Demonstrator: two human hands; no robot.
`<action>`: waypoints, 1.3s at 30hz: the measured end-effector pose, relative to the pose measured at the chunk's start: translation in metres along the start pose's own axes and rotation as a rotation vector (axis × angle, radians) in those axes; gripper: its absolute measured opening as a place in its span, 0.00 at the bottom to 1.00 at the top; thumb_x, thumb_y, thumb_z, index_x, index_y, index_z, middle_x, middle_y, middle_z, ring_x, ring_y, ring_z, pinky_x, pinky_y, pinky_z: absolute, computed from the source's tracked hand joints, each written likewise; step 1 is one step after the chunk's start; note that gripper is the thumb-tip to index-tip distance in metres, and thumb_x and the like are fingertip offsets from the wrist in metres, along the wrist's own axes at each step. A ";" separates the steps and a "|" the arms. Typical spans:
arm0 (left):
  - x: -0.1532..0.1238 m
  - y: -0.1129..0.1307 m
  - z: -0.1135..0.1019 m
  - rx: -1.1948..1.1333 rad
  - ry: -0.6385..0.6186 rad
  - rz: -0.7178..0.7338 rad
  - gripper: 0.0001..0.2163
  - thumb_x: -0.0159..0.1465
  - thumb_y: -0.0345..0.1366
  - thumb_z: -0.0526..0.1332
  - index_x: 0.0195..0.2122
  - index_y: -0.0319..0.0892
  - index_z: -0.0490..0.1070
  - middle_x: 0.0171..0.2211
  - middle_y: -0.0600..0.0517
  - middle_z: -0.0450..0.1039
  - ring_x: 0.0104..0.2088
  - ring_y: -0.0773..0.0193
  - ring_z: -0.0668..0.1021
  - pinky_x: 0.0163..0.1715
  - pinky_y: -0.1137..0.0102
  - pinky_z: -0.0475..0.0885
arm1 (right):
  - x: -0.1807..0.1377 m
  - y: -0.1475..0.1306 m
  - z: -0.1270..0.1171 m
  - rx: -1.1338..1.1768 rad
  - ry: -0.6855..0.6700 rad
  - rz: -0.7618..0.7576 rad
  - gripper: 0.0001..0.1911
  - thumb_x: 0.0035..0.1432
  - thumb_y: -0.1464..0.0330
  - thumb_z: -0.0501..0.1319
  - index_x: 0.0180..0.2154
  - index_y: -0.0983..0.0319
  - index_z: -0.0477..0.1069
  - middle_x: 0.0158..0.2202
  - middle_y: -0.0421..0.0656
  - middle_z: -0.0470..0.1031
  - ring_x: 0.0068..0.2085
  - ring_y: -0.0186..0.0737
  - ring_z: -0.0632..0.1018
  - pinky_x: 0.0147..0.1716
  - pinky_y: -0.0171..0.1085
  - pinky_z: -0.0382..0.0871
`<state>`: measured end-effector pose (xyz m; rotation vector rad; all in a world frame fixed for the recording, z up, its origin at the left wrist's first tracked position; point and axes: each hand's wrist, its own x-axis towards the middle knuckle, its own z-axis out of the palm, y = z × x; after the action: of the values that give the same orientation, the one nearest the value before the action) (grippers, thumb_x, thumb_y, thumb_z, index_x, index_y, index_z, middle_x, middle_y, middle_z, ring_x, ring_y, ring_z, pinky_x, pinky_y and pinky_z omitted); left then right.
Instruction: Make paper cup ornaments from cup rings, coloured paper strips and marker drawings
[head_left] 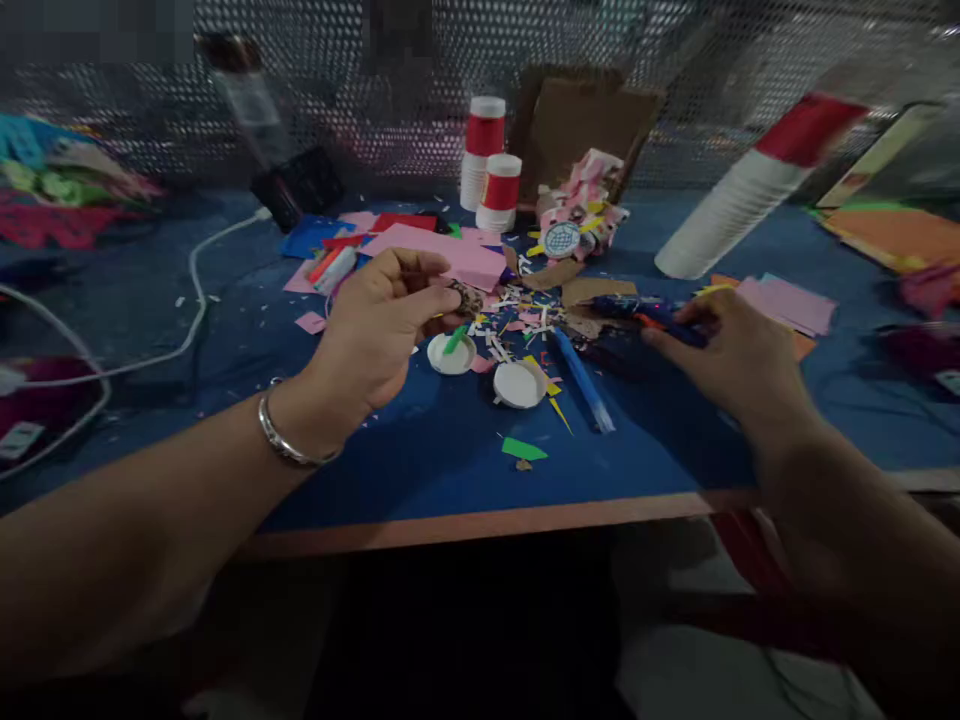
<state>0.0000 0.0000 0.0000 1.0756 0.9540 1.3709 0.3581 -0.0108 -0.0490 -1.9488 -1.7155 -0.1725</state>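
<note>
My left hand is closed in a pinch around a small dark, speckled piece, whose kind I cannot make out. On the right, the fingers of my right hand are closed on a dark blue glue gun with an orange trigger; it lies low over the table. Between the hands are two small white paper discs with rims, the left disc bearing a green strip and the right disc plain. A blue pen-like stick lies beside them. Paper scraps are strewn behind the discs.
Pink paper sheets lie behind my left hand. Farther back stand red-and-white cup stacks, a pink-and-white paper model and a cardboard panel. A tall cup stack leans right. A white cable crosses the left side.
</note>
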 end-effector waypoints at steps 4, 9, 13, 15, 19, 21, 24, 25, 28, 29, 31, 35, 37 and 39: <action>0.001 0.004 0.002 -0.009 0.059 -0.016 0.11 0.60 0.17 0.65 0.37 0.41 0.72 0.31 0.54 0.77 0.31 0.68 0.81 0.35 0.71 0.78 | -0.001 -0.006 -0.006 -0.221 0.074 -0.136 0.18 0.61 0.51 0.62 0.42 0.58 0.74 0.42 0.54 0.78 0.49 0.63 0.77 0.51 0.55 0.69; 0.008 0.000 0.002 -0.046 0.112 0.024 0.12 0.60 0.15 0.64 0.36 0.40 0.71 0.29 0.56 0.76 0.29 0.71 0.80 0.33 0.73 0.76 | -0.001 -0.070 -0.020 -0.062 0.003 -0.596 0.17 0.70 0.58 0.58 0.45 0.63 0.78 0.44 0.56 0.82 0.49 0.60 0.79 0.52 0.54 0.70; 0.012 -0.003 -0.001 -0.080 0.128 0.050 0.11 0.62 0.16 0.63 0.37 0.40 0.71 0.29 0.55 0.77 0.30 0.69 0.82 0.33 0.73 0.77 | 0.009 -0.142 -0.012 0.068 -0.308 -0.770 0.12 0.69 0.62 0.60 0.47 0.61 0.77 0.46 0.52 0.83 0.49 0.56 0.81 0.47 0.48 0.71; 0.013 -0.003 -0.002 -0.095 0.136 0.028 0.10 0.62 0.17 0.63 0.37 0.39 0.72 0.30 0.54 0.78 0.32 0.68 0.82 0.35 0.73 0.78 | 0.017 -0.169 -0.001 0.089 -0.399 -0.720 0.11 0.68 0.64 0.61 0.48 0.61 0.76 0.46 0.51 0.83 0.47 0.55 0.81 0.44 0.47 0.71; 0.014 -0.002 -0.006 -0.119 0.125 -0.024 0.09 0.62 0.18 0.64 0.37 0.38 0.76 0.32 0.53 0.80 0.34 0.69 0.82 0.41 0.72 0.79 | 0.029 -0.197 0.024 0.119 -0.532 -0.605 0.10 0.68 0.65 0.65 0.49 0.60 0.75 0.44 0.51 0.84 0.44 0.54 0.82 0.41 0.47 0.71; 0.016 -0.004 -0.008 -0.137 0.124 -0.024 0.09 0.61 0.18 0.65 0.37 0.37 0.77 0.33 0.53 0.80 0.35 0.69 0.82 0.42 0.72 0.79 | 0.031 -0.200 0.033 0.162 -0.562 -0.570 0.09 0.66 0.66 0.67 0.48 0.59 0.75 0.42 0.50 0.84 0.42 0.53 0.82 0.39 0.46 0.72; 0.020 -0.007 -0.010 -0.148 0.131 0.006 0.08 0.60 0.18 0.66 0.34 0.37 0.78 0.33 0.53 0.79 0.36 0.68 0.81 0.45 0.70 0.78 | 0.030 -0.201 0.039 0.223 -0.563 -0.541 0.10 0.62 0.68 0.70 0.46 0.59 0.76 0.38 0.47 0.82 0.39 0.49 0.82 0.37 0.44 0.71; 0.021 -0.008 -0.011 -0.148 0.130 0.017 0.08 0.60 0.18 0.66 0.34 0.37 0.79 0.33 0.53 0.79 0.36 0.68 0.81 0.47 0.69 0.78 | 0.030 -0.200 0.039 0.256 -0.564 -0.529 0.10 0.61 0.69 0.70 0.45 0.59 0.77 0.37 0.46 0.82 0.38 0.48 0.81 0.37 0.44 0.71; 0.022 -0.009 -0.012 -0.154 0.123 0.020 0.08 0.59 0.18 0.67 0.33 0.37 0.80 0.32 0.53 0.80 0.36 0.68 0.81 0.49 0.68 0.78 | 0.031 -0.195 0.038 0.394 -0.586 -0.498 0.11 0.59 0.73 0.70 0.44 0.60 0.77 0.36 0.45 0.81 0.37 0.45 0.81 0.38 0.42 0.71; 0.022 -0.009 -0.013 -0.156 0.119 0.013 0.08 0.59 0.18 0.67 0.32 0.37 0.80 0.32 0.53 0.80 0.36 0.68 0.81 0.49 0.68 0.78 | 0.031 -0.193 0.037 0.442 -0.588 -0.498 0.11 0.58 0.73 0.69 0.43 0.61 0.77 0.36 0.44 0.82 0.37 0.44 0.80 0.38 0.42 0.71; 0.020 -0.008 -0.013 -0.143 0.101 -0.010 0.07 0.59 0.19 0.67 0.32 0.37 0.81 0.32 0.53 0.81 0.37 0.68 0.81 0.49 0.69 0.78 | 0.032 -0.187 0.034 0.527 -0.584 -0.501 0.10 0.57 0.74 0.68 0.42 0.61 0.78 0.35 0.43 0.81 0.36 0.43 0.79 0.38 0.42 0.71; 0.016 -0.007 -0.011 -0.088 0.081 -0.076 0.07 0.61 0.20 0.68 0.36 0.37 0.83 0.35 0.51 0.83 0.37 0.69 0.81 0.41 0.73 0.75 | 0.031 -0.176 0.027 0.606 -0.601 -0.499 0.10 0.57 0.73 0.67 0.43 0.61 0.79 0.32 0.41 0.80 0.33 0.40 0.78 0.36 0.40 0.69; 0.015 -0.007 -0.009 -0.096 0.071 -0.087 0.08 0.62 0.19 0.67 0.36 0.37 0.83 0.35 0.51 0.82 0.37 0.70 0.80 0.39 0.74 0.73 | 0.028 -0.174 0.024 0.593 -0.619 -0.525 0.11 0.55 0.73 0.68 0.43 0.61 0.79 0.32 0.41 0.80 0.32 0.40 0.77 0.34 0.40 0.68; 0.014 -0.007 -0.008 -0.106 0.047 -0.082 0.09 0.63 0.18 0.65 0.35 0.37 0.83 0.35 0.52 0.82 0.36 0.70 0.80 0.40 0.74 0.73 | 0.025 -0.175 0.022 0.576 -0.638 -0.561 0.11 0.53 0.75 0.67 0.41 0.61 0.79 0.33 0.41 0.81 0.32 0.40 0.78 0.34 0.39 0.68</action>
<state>-0.0057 0.0149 -0.0077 0.9185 0.9386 1.3690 0.1909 0.0303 -0.0041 -1.1187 -2.3410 0.7417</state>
